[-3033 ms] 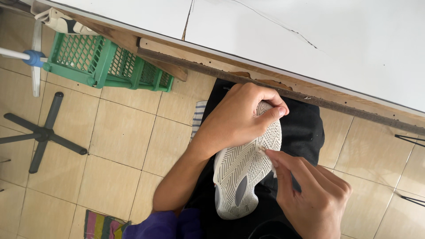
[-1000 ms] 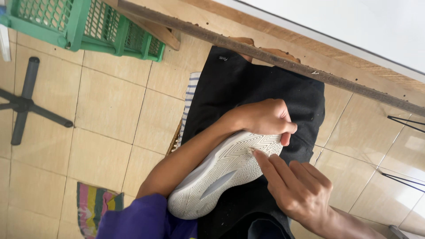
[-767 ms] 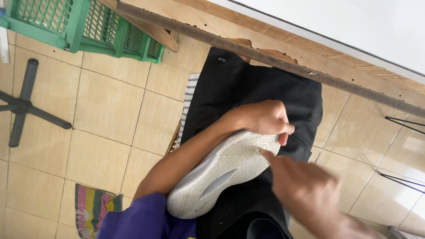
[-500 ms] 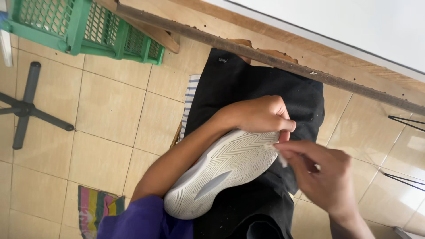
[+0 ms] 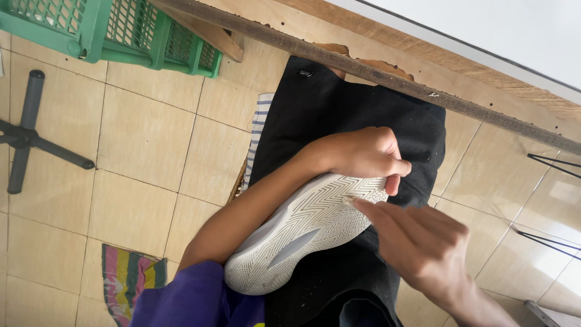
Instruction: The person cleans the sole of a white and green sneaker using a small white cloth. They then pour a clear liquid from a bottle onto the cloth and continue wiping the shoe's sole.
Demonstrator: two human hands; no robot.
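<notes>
A white shoe [image 5: 302, 233] lies sole-up across my lap on black trousers [image 5: 345, 115]. Its sole has a zigzag tread and a grey patch. My left hand [image 5: 363, 154] curls over the toe end and grips it, forearm running along the shoe's edge. My right hand [image 5: 417, 242] reaches in from the lower right, its fingertips touching the tread near the toe, pinched on what may be a small pale bit.
A green plastic crate [image 5: 115, 30] stands on the tiled floor at upper left. A rough wooden table edge [image 5: 387, 72] crosses the top. A black chair base [image 5: 24, 139] is at left, a striped cloth [image 5: 124, 278] at lower left, and thin black wires [image 5: 551, 166] at right.
My right hand has moved back onto the sole, fingertips now on the tread near the toe. The shoe has tilted more diagonally across my lap since three seconds ago.
</notes>
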